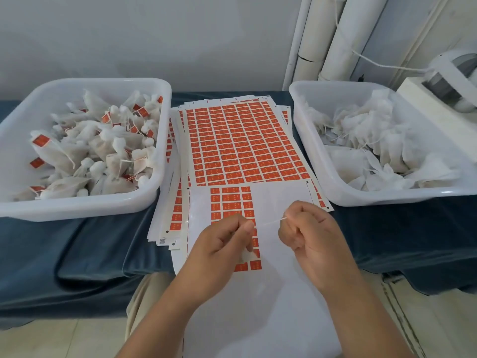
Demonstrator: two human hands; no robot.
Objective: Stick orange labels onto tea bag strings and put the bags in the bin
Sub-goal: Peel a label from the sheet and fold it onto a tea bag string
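While we hold the string (268, 223) taut over the part-used label sheet (232, 202), our left hand (227, 244) pinches one end, with the tea bag (246, 254) tucked under its curled fingers. Our right hand (307, 228) pinches the other end. On the bench (90, 241), the left bin (77, 210) holds labelled bags (98, 146), the right bin (387, 197) plain bags (374, 130).
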